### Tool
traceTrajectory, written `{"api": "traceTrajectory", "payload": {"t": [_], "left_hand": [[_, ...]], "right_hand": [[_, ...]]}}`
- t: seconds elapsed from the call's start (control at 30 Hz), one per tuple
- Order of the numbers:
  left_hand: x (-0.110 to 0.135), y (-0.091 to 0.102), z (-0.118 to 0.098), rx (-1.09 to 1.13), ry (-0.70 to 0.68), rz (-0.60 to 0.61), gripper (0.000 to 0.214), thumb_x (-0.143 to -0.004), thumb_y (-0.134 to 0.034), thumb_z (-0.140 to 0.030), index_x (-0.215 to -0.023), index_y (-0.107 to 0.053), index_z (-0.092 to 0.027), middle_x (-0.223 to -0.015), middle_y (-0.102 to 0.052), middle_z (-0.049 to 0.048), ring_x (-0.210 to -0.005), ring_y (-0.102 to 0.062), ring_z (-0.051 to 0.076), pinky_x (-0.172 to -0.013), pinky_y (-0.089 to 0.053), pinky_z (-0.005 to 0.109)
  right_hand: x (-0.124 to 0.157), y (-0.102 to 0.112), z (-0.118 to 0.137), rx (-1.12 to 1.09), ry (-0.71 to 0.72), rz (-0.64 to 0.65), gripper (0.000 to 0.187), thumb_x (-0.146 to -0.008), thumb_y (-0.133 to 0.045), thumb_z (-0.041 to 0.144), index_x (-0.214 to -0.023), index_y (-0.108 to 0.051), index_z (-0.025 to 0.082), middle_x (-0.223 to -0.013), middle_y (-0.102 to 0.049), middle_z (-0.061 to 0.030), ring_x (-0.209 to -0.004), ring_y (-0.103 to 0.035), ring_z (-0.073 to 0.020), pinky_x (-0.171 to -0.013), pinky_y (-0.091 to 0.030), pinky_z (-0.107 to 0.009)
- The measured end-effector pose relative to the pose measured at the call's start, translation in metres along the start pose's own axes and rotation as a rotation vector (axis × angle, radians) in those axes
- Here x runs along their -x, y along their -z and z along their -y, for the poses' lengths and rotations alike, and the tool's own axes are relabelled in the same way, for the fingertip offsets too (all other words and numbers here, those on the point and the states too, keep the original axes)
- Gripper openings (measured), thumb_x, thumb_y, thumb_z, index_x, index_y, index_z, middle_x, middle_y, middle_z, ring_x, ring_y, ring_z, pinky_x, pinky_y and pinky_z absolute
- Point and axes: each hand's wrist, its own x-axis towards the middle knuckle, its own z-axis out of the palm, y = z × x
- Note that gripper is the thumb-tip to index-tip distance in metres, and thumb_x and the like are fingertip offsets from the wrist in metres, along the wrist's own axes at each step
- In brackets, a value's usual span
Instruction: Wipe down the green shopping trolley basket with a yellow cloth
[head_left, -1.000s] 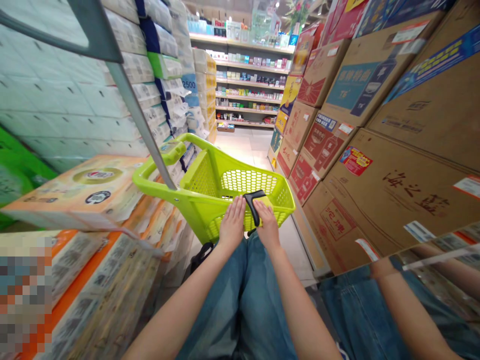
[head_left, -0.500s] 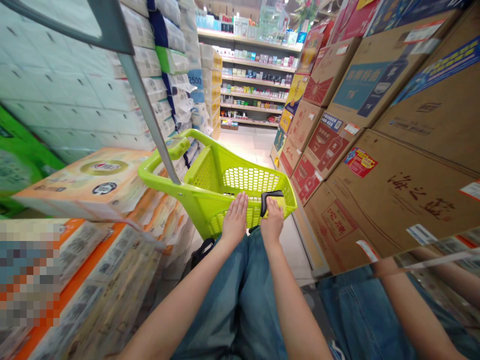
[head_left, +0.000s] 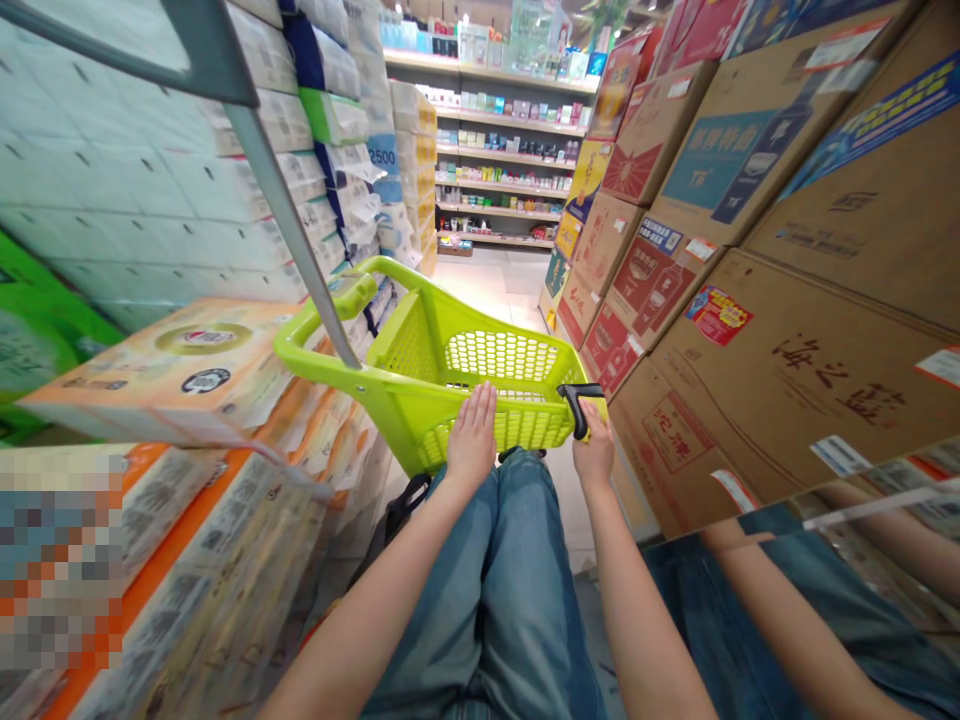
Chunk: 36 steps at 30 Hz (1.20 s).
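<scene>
While the basket trolley (head_left: 442, 305) stands crosswise in front of the seated or crouching person, stacked cartons (head_left: 795, 370) form the right boundary of the aisle and wrapped paper packs (head_left: 150, 190) form the left. Stocked shelves (head_left: 510, 125) close the far end. The trolley's metal rod (head_left: 285, 210) rises at a slant toward its grey handle (head_left: 225, 75). Denim-covered knees (head_left: 525, 530) sit beneath the two forearms, close to the basket's near side.

Left hand (head_left: 474, 435): laid flat at the near side wall, fingers straight and together, gripping nothing. Its function is judged to be steadying the basket.

Right hand (head_left: 595, 440): fingers bent over the yellow portion of a black-and-yellow tool (head_left: 576, 402), grasping it. The tool is located at the right-hand corner of the basket, by the rim; firm contact cannot be confirmed.

Step in hand, as judged: applying the tool along the near side. The next move calls for maintaining the left palm's support, preserving the right grip, and guiding the tool around or back from the corner without striking the cartons.
</scene>
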Motion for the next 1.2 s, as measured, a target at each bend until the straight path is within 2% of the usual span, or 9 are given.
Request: {"api": "traceTrajectory", "payload": {"t": [0.17, 0.33, 0.43, 0.6, 0.73, 0.83, 0.93, 1.1, 1.2], "left_hand": [[0.000, -0.001, -0.001, -0.009, 0.017, -0.007, 0.086, -0.075, -0.046, -0.009, -0.155, -0.011, -0.006, -0.163, -0.018, 0.0114, -0.151, -0.009, 0.022, -0.123, -0.017, 0.040], [-0.001, -0.001, -0.001, -0.009, 0.017, -0.004, 0.075, -0.082, -0.041, -0.010, -0.154, -0.016, -0.006, -0.162, -0.020, 0.0114, -0.151, -0.012, 0.022, -0.123, -0.019, 0.040], [-0.001, -0.001, -0.001, -0.005, 0.026, -0.010, 0.070, -0.086, -0.038, -0.011, -0.153, -0.018, -0.007, -0.162, -0.022, 0.0115, -0.151, -0.013, 0.022, -0.123, -0.020, 0.040], [0.000, -0.001, -0.001, 0.001, 0.005, -0.029, 0.079, -0.081, -0.042, -0.009, -0.154, -0.014, -0.006, -0.161, -0.022, 0.0126, -0.151, -0.012, 0.023, -0.123, -0.019, 0.040], [0.000, -0.002, -0.001, 0.004, 0.003, -0.030, 0.079, -0.081, -0.043, -0.010, -0.154, -0.014, -0.006, -0.161, -0.022, 0.0132, -0.151, -0.013, 0.023, -0.122, -0.019, 0.041], [0.000, -0.003, 0.000, 0.011, 0.003, -0.034, 0.082, -0.079, -0.044, -0.009, -0.155, -0.012, -0.007, -0.162, -0.021, 0.0130, -0.151, -0.012, 0.023, -0.122, -0.019, 0.041], [0.000, -0.003, -0.001, 0.020, 0.003, -0.041, 0.086, -0.076, -0.045, -0.008, -0.155, -0.010, -0.008, -0.162, -0.020, 0.0124, -0.151, -0.011, 0.023, -0.122, -0.019, 0.042], [0.000, -0.002, 0.000, 0.034, 0.007, -0.048, 0.077, -0.082, -0.041, -0.010, -0.154, -0.014, -0.008, -0.161, -0.023, 0.0126, -0.151, -0.014, 0.023, -0.122, -0.021, 0.042], [0.000, -0.001, 0.001, 0.043, 0.001, -0.059, 0.074, -0.086, -0.039, -0.012, -0.155, -0.014, -0.009, -0.161, -0.025, 0.0126, -0.150, -0.015, 0.023, -0.122, -0.022, 0.042]], "right_hand": [[-0.006, -0.016, 0.031, 0.059, -0.141, -0.009, 0.073, -0.065, -0.044, 0.000, -0.136, -0.055, 0.013, -0.142, -0.055, -0.0128, -0.139, -0.043, -0.0268, -0.118, -0.025, -0.052], [0.015, -0.049, 0.106, 0.005, 0.106, 0.129, 0.077, -0.065, -0.043, 0.000, -0.141, -0.049, 0.013, -0.146, -0.051, -0.0092, -0.141, -0.039, -0.0243, -0.121, -0.022, -0.047], [0.021, -0.050, 0.119, -0.027, 0.207, 0.185, 0.079, -0.066, -0.043, 0.000, -0.144, -0.046, 0.015, -0.148, -0.048, -0.0065, -0.142, -0.038, -0.0202, -0.121, -0.023, -0.042], [0.013, -0.022, 0.064, -0.001, 0.302, 0.188, 0.082, -0.066, -0.040, -0.002, -0.144, -0.045, 0.022, -0.148, -0.050, -0.0028, -0.141, -0.040, -0.0166, -0.122, -0.020, -0.044], [0.002, 0.000, 0.002, -0.001, 0.166, 0.073, 0.079, -0.067, -0.041, -0.001, -0.142, -0.049, 0.022, -0.143, -0.054, -0.0059, -0.137, -0.045, -0.0199, -0.120, -0.026, -0.048], [-0.001, 0.002, -0.014, -0.022, 0.055, -0.012, 0.076, -0.067, -0.041, 0.000, -0.139, -0.052, 0.020, -0.140, -0.058, -0.0084, -0.135, -0.047, -0.0214, -0.118, -0.030, -0.048], [0.003, -0.012, 0.013, 0.007, 0.018, -0.044, 0.078, -0.064, -0.041, -0.001, -0.140, -0.051, 0.016, -0.141, -0.056, -0.0103, -0.139, -0.042, -0.0228, -0.118, -0.030, -0.049], [0.022, -0.049, 0.097, -0.016, 0.247, 0.151, 0.079, -0.066, -0.043, 0.000, -0.144, -0.045, 0.012, -0.149, -0.048, -0.0091, -0.143, -0.037, -0.0217, -0.120, -0.026, -0.044], [0.026, -0.053, 0.114, -0.039, 0.271, 0.169, 0.077, -0.069, -0.043, 0.001, -0.144, -0.045, 0.013, -0.149, -0.047, -0.0080, -0.142, -0.038, -0.0197, -0.120, -0.027, -0.041]]}}
